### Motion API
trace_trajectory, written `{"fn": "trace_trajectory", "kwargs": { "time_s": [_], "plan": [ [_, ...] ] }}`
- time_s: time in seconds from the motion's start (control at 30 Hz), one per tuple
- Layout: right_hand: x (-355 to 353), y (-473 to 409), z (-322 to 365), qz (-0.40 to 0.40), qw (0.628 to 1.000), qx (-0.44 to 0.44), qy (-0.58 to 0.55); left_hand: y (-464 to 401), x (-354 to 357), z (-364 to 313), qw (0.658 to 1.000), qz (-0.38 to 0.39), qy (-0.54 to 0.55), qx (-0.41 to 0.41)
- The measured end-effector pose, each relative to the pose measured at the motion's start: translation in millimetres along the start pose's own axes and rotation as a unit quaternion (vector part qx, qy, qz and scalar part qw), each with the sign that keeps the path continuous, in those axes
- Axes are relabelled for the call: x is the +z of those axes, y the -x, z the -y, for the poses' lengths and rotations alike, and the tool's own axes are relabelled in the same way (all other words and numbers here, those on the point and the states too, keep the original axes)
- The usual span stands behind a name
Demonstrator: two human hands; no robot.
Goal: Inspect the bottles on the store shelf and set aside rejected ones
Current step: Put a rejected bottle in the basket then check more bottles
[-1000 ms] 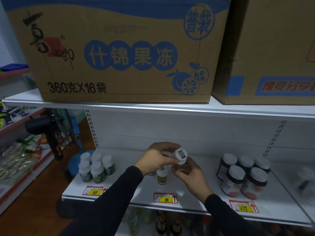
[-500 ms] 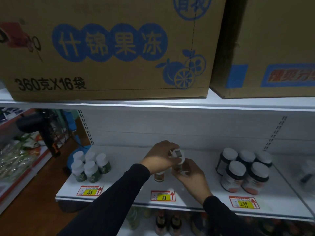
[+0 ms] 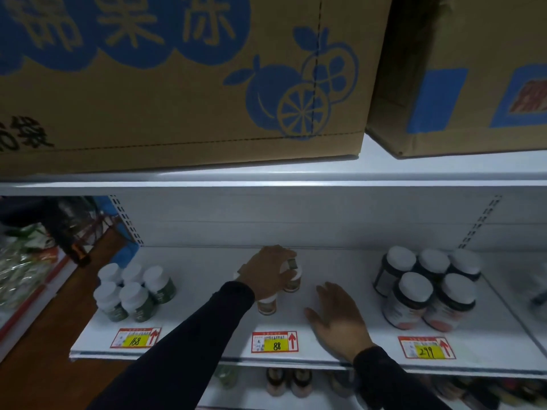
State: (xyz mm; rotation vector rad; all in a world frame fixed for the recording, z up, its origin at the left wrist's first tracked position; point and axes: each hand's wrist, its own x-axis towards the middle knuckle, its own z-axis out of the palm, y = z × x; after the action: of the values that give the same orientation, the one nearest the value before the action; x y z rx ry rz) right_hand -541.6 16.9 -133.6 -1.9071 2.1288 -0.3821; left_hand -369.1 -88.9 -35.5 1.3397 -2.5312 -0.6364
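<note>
My left hand (image 3: pixel 270 272) grips a small white-capped bottle (image 3: pixel 293 281) from above, down at the middle of the white shelf (image 3: pixel 207 291). A second small bottle (image 3: pixel 267 306) stands just in front of it, partly hidden by my left wrist. My right hand (image 3: pixel 336 316) hovers open and flat over the shelf to the right of both bottles, holding nothing. A cluster of green-label bottles (image 3: pixel 133 292) stands at the left. A group of larger dark jars with white lids (image 3: pixel 427 288) stands at the right.
Price tags reading 168 (image 3: pixel 135 337), 88 (image 3: pixel 274 341) and 299 (image 3: pixel 426 347) line the shelf's front edge. Two large cardboard boxes (image 3: pixel 177 84) sit on the shelf above. More bottles (image 3: pixel 288 381) show on the shelf below. A neighbouring rack with packets (image 3: pixel 20 270) is at the left.
Both hands held the small bottle up a second ago. My right hand has let go and opened, and my left hand has brought the bottle down to the shelf.
</note>
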Motion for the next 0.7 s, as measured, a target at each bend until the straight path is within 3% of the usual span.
{"fn": "trace_trajectory", "kwargs": {
  "time_s": [0.33,0.7],
  "plan": [
    [17,1,-7,0.029,0.998,0.019,0.056,0,12,5,0.995,-0.023,-0.097,-0.011],
    [-5,2,2,0.04,0.998,-0.003,0.045,14,6,-3,0.997,-0.045,-0.053,-0.022]
  ]
}}
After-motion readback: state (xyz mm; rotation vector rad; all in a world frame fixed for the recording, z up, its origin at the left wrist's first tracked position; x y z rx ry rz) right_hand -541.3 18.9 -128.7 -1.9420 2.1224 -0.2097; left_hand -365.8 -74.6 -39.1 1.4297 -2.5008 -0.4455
